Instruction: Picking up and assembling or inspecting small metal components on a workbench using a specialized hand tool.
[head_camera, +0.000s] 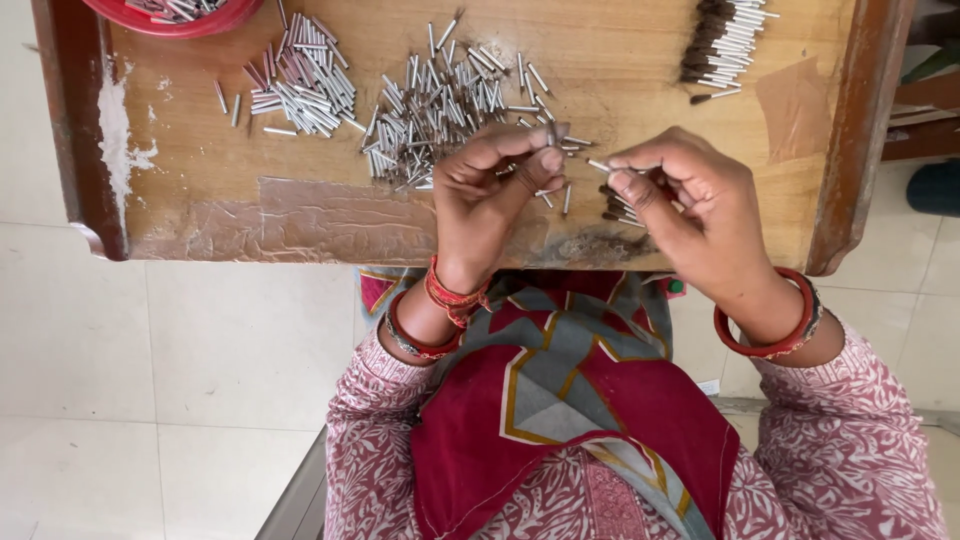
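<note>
My left hand hovers over the near edge of a low wooden table, its fingers pinched around a small silver metal tube. My right hand is close beside it, pinching a thin silver tube between thumb and forefinger and holding a few dark-tipped pieces under the palm. Just beyond my left hand lies a loose heap of silver tubes. Both wrists wear red bangles.
A second heap of silver tubes lies at the left. A red bowl with more tubes sits at the far left corner. A bundle of finished dark-tipped pieces rests at the far right. Tiled floor surrounds the table.
</note>
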